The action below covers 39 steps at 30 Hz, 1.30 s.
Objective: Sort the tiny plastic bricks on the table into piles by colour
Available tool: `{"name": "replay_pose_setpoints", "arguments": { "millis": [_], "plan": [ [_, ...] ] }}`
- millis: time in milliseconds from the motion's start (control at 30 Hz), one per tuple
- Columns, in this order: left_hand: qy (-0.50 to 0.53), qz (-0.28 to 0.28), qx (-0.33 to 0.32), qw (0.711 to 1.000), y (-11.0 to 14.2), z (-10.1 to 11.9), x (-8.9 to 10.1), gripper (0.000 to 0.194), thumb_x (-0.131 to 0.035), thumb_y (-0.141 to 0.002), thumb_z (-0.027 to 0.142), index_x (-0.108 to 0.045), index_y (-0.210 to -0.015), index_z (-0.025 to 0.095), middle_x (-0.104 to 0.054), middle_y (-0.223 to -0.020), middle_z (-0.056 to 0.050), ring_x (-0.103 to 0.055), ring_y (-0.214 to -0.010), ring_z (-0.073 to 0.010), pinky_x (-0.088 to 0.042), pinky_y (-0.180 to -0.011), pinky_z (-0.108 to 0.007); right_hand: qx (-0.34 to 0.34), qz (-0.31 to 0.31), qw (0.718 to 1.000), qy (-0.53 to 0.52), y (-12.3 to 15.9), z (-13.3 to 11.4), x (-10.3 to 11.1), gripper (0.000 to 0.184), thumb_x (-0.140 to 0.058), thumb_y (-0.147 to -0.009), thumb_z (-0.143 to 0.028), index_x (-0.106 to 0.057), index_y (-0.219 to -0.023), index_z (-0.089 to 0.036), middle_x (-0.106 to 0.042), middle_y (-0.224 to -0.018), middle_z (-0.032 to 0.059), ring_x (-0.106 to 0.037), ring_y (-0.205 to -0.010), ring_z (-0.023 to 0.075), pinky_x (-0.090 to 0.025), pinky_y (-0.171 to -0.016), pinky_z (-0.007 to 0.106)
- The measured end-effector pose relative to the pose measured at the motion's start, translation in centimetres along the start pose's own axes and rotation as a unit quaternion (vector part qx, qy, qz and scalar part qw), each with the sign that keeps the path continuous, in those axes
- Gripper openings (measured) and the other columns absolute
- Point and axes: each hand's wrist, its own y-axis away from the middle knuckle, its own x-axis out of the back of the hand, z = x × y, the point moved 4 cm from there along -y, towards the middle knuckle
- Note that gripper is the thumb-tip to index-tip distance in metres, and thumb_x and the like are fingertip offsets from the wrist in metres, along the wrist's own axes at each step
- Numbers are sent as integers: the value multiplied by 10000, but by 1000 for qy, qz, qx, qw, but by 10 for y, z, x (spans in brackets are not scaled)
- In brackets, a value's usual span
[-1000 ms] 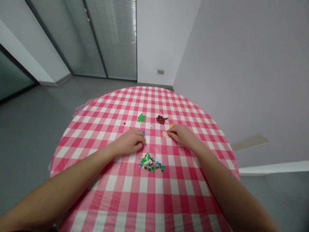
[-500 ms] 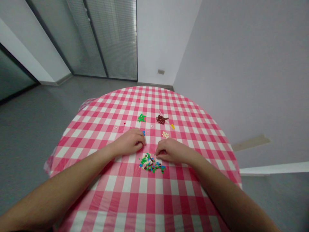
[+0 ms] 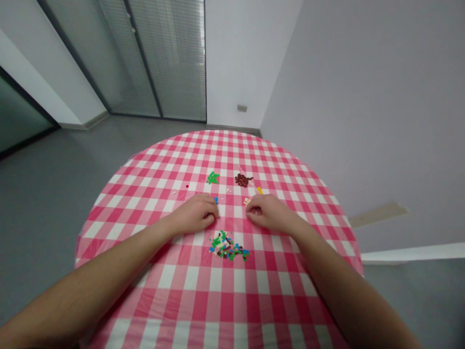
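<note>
My left hand (image 3: 196,213) rests on the cloth with its fingers curled in, beside some blue bricks (image 3: 216,200) that it partly covers. Closed in a pinch, my right hand (image 3: 271,213) is at the small cream brick pile (image 3: 247,201) and hides part of it. Whatever either hand may hold is too small or hidden to make out. Nearer to me lies a mixed heap of small toy bricks (image 3: 228,247) in green, blue, brown and cream. Beyond the hands are a green brick pile (image 3: 213,178) and a dark brown brick pile (image 3: 242,180).
A few yellow bricks (image 3: 259,190) lie just past my right hand. One red brick (image 3: 187,186) and some white bits (image 3: 228,190) are scattered on the round table's checked cloth (image 3: 227,150). A wall (image 3: 381,97) stands on the right, glass panels (image 3: 167,58) behind.
My right hand has moved from the edge of the mixed heap away from me and to the right, to the cream pile. The left hand has stayed in place.
</note>
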Motion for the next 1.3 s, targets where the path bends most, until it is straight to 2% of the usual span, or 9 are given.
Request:
{"name": "replay_pose_setpoints", "arguments": {
  "millis": [67, 133, 267, 433, 600, 800, 933, 1067, 1300],
  "plan": [
    [1, 0, -1, 1000, 0, 0, 0, 255, -512, -778, 39, -711, -788, 199, -730, -832, -18, -649, -803, -175, -491, -831, -347, -57, 22, 998, 16, 1, 22, 10, 184, -579, -795, -117, -728, -704, -175, -739, -752, 64, -625, -670, 174, -399, -622, 281],
    [1, 3, -3, 1000, 1, 0, 0, 253, -516, -778, 38, -710, -787, 201, -729, -831, -18, -648, -802, -174, -490, -831, -345, -89, 14, 996, 16, 1, 39, 13, 194, -579, -805, -141, -719, -675, -175, -725, -698, 53, -616, -628, 169, -382, -587, 281],
    [-3, 6, 0, 1000, 1, -2, 0, 256, -508, -782, 43, -711, -788, 199, -734, -844, -20, -651, -808, -178, -494, -835, -353, -96, -13, 995, -15, 0, 52, 6, 201, -582, -835, -172, -752, -727, -180, -750, -734, 52, -644, -645, 173, -404, -588, 282],
    [-9, 6, 1, 1000, 1, -3, -1, 257, -505, -787, 49, -714, -798, 198, -738, -854, -24, -653, -819, -185, -497, -839, -365, -102, 4, 994, -31, -2, 55, 1, 182, -617, -858, -221, -795, -837, -187, -788, -861, 72, -696, -749, 200, -452, -644, 293],
    [5, -4, -8, 1000, 2, -1, 0, 258, -516, -777, 44, -713, -815, 207, -727, -846, -14, -648, -816, -177, -491, -842, -358, -136, 19, 990, -36, -2, 59, 1, 159, -645, -846, -245, -795, -834, -191, -781, -816, 67, -691, -718, 193, -454, -621, 280],
    [36, -35, -51, 997, 2, 13, 3, 221, -579, -834, 122, -735, -948, 228, -735, -916, -17, -650, -885, -190, -485, -883, -374, -130, 33, 990, -35, -4, 49, 3, 162, -640, -857, -246, -786, -821, -185, -781, -823, 74, -692, -722, 194, -456, -623, 280],
    [53, -59, -67, 995, 1, 20, 1, 235, -594, -854, 106, -755, -983, 220, -734, -918, -35, -658, -883, -189, -482, -854, -353, -110, 58, 992, -29, -4, 40, 5, 157, -637, -866, -238, -775, -821, -178, -772, -819, 77, -680, -725, 194, -442, -633, 286],
    [54, -71, -75, 993, 1, 23, -1, 202, -613, -866, 104, -761, -945, 216, -726, -894, -39, -658, -890, -193, -474, -855, -348, -83, 57, 994, -36, -4, 35, 4, 185, -630, -891, -287, -768, -826, -182, -762, -806, 71, -655, -699, 180, -422, -621, 281],
    [47, -71, -71, 994, 0, 25, -3, 121, -632, -902, 156, -741, -887, 207, -732, -880, -36, -656, -886, -191, -462, -867, -344, -85, 65, 993, -43, -3, 31, 9, 189, -624, -898, -278, -773, -843, -177, -765, -820, 74, -664, -723, 182, -429, -638, 284]
  ]
}}
